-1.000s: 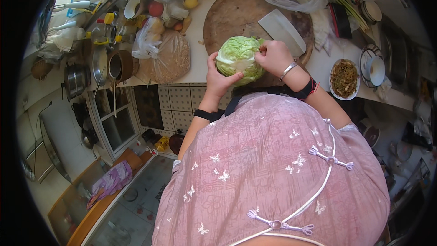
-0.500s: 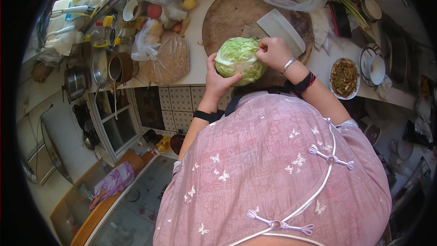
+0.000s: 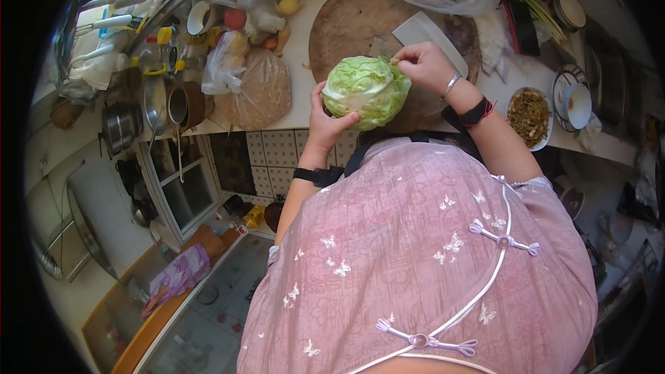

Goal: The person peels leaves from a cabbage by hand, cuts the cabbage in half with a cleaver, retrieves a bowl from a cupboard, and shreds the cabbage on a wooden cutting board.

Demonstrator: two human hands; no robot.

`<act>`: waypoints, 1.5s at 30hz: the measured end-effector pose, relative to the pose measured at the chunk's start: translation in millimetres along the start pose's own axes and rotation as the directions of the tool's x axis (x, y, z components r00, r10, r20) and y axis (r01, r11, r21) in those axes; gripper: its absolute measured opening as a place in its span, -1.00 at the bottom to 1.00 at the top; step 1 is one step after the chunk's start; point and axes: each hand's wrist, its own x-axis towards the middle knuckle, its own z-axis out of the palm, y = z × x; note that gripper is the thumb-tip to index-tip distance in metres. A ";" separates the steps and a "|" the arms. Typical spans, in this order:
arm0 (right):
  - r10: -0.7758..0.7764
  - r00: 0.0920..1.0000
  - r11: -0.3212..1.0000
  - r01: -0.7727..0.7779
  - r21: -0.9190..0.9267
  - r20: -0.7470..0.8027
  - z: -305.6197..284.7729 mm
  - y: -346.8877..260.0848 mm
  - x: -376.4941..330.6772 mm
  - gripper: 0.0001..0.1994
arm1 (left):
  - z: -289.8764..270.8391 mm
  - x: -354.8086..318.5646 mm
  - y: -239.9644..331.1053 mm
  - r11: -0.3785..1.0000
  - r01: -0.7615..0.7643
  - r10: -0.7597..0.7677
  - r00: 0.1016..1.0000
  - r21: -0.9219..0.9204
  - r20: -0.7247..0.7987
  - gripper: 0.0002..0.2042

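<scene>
Nearest, the person's pink garment hid the counter's front edge. Left hand (image 3: pixel 324 119) cupped the green cabbage (image 3: pixel 366 90) from below, fingers closed against it. Right hand (image 3: pixel 424 66) pinched a leaf at its top. Cabbage was held just above the round wooden board (image 3: pixel 346 21); its underside was hidden. Beyond, a cleaver (image 3: pixel 422 31) lay flat, handle covered by the right hand.
</scene>
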 end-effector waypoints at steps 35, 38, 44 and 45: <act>-0.169 0.944 0.969 0.211 0.125 -0.282 51.2 15.6 -27.0 -0.92 | 2.3 -2.7 -0.9 0.999 0.017 -0.018 0.999 -0.038 -0.033 0.01; -0.284 0.898 0.933 0.339 0.118 -0.335 43.2 -12.5 -26.9 -0.93 | -0.6 -0.9 -3.6 0.991 0.075 -0.084 0.993 -0.107 -0.081 -0.04; -0.158 0.947 0.984 0.175 0.039 -0.281 24.0 -16.7 -17.4 -0.89 | -5.5 -5.3 -5.4 0.970 0.106 -0.126 0.989 -0.217 -0.083 -0.09; -0.195 0.955 0.978 0.170 -0.124 -0.224 23.5 -19.5 -16.3 -0.88 | -5.4 -5.3 -5.6 0.974 0.098 -0.118 0.989 -0.204 -0.089 -0.09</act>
